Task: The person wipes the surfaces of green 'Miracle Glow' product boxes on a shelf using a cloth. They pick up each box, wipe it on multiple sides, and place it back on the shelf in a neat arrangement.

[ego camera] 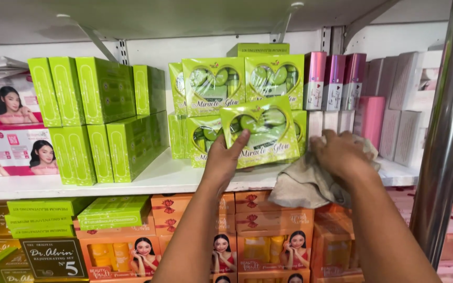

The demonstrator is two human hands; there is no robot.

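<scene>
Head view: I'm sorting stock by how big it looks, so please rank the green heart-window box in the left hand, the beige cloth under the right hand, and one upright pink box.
1. Beige cloth, though bunched, so roughly level with the next.
2. Green heart-window box, held nearer the camera.
3. Upright pink box, farther back.

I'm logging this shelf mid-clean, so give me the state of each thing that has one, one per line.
Green cardboard box with heart-shaped window: closed, held tilted above the shelf.
Left hand: gripping that box's lower left edge.
Right hand: pressed on the cloth.
Beige cloth: crumpled, draped over the shelf edge.
White shelf: stocked.
Plain green boxes: closed, stacked.
Pink boxes: upright, closed.
</scene>
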